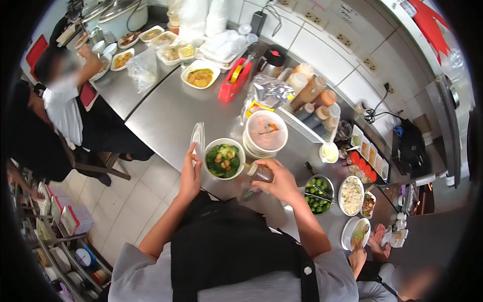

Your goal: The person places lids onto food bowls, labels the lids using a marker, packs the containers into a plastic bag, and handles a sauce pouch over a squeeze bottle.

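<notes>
In front of me a white round bowl (243,163) holds green broccoli (217,170) with light brown pieces on top. My left hand (189,173) grips a clear plastic lid (198,136), which stands on edge at the bowl's left side. My right hand (280,182) is closed around a small bottle (262,173) with brown contents, tilted with its pale top towards the bowl's right rim. Just behind that bottle stands a lidded white tub (265,132) with something orange on its lid. Below the right hand lies a clear plastic item, partly hidden.
A white basket (312,128) of sauce bottles stands behind the tub, beside a red tape dispenser (235,80). A bowl of limes (318,195) is to my right, near a co-worker's hand (357,259). Another person (65,110) is at the far left.
</notes>
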Motion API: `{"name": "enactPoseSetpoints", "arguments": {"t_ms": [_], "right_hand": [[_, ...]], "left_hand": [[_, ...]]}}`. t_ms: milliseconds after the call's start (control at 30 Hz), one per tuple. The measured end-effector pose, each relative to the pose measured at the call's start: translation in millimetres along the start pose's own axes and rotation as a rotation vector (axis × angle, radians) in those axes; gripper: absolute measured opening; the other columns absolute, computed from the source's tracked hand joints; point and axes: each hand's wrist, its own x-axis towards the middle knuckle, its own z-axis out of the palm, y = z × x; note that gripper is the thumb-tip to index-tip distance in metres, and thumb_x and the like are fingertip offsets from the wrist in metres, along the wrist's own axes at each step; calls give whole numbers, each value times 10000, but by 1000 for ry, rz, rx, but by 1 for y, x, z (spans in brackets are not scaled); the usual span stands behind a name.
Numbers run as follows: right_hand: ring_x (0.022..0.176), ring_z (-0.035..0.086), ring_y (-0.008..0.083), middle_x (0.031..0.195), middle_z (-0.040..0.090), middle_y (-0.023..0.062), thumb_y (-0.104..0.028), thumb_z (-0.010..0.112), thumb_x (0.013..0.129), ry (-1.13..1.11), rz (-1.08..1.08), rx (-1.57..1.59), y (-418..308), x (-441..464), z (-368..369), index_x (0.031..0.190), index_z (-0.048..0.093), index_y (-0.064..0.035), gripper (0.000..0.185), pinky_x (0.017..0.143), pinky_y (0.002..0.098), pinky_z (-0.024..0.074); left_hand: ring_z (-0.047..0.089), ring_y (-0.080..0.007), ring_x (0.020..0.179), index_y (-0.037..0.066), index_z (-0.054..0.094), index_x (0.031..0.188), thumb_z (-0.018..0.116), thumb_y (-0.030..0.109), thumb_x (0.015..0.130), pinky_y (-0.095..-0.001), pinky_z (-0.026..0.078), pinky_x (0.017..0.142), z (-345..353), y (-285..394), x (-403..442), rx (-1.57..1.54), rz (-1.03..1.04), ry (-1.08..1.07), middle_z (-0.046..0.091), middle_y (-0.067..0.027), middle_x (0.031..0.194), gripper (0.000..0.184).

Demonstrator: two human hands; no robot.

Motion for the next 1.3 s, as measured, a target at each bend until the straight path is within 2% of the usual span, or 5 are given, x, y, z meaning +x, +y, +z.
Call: {"name": "enactPoseSetpoints", "arguments": {"t_ms": [133,433,867,1067,1300], "right_hand": [[1038,571,145,1131,594,41,-107,782,801,257,33,728,33,-5,-48,1288,455,-96,586,881,306,470],[1066,587,274,1197,580,190,-186,778,805,1365,-91,78,171,81,-209,1223,424,-26,571,948,375,446],[1049,618,293,1152,643,179,-222,761,754,628,592,226,387,213,-229,1224,564,-19,548,907,372,476],[1038,628,240,1156,650,168,-211,705,823,724,493,-158,339,186,-236,1221,586,-7,463,903,347,475],[995,601,149,1023,673,54,-231,507,1001,629,-182,333,13,49,-99,1130,650,-45,267,906,303,455]], "left_hand": [[444,-364,1300,1,441,1031,497,-12,922,-416,357,1051,6,19,-6,2,-192,-220,391,-256,1454,124],[249,-417,1419,21,473,932,568,77,890,-576,196,1139,22,14,-21,580,314,-369,256,-266,1523,118],[329,-304,1397,99,545,1162,597,307,908,-540,221,1137,29,28,-6,579,341,-484,385,-89,1491,332],[264,-315,1423,106,415,1421,674,478,809,-555,172,1152,34,24,12,632,182,-395,304,-115,1533,762],[156,-331,1468,40,254,1501,666,613,734,-568,98,1165,31,19,27,734,222,-406,218,-144,1572,1042]]}}
